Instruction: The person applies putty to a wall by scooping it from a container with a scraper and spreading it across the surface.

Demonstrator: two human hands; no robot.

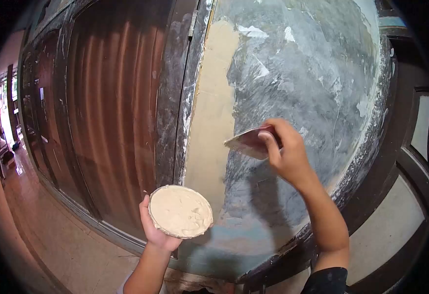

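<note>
My left hand (156, 234) holds up a round bowl of cream-coloured putty (180, 211) from below and the side, its surface smeared and filled near the rim. In my right hand (287, 152) is a flat putty scraper (250, 144), pinched between thumb and fingers. The blade's left corner lies right at the edge of a smooth beige putty strip (212, 103) that runs down the wall beside the door frame. To the right of the strip, the grey wall (293, 83) is rough, with scattered white patches.
A dark wooden frame (172, 93) with a metal hinge borders the strip on the left. Beyond it, brown curtains (114, 98) hang behind glass. Dark panelled woodwork (410, 161) stands at the right, and a tiled floor (72, 230) spreads at lower left.
</note>
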